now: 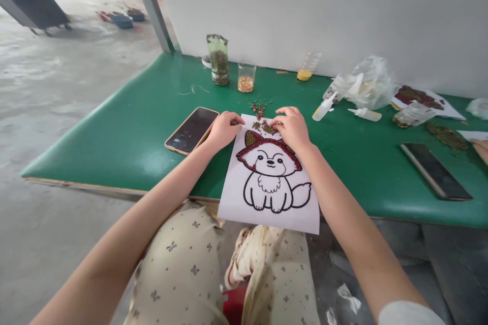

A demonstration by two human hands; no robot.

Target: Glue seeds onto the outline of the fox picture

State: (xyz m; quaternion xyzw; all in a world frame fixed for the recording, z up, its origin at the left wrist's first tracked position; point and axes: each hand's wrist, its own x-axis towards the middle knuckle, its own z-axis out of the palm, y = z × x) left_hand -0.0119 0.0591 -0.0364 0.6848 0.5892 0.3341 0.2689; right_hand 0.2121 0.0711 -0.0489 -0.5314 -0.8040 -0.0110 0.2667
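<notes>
Paper sheet (pixel 232 205) on green table (pixel 122 132), centre, near edge hanging over. Left hand (pixel 225 129) at sheet's far left corner, fingers bent; can't tell if pinching. Right hand (pixel 293 128) over far edge, fingers curled narrow by loose seeds (pixel 269 130); can't tell if any held. Sheet probably light, floppy, creases easily; best held flat by bare side margins, seeds likely roll if tilted. Right hand hides far right corner, part of animal drawing (pixel 269 164). Another person's hand (pixel 481 149) cut off, far right.
</notes>
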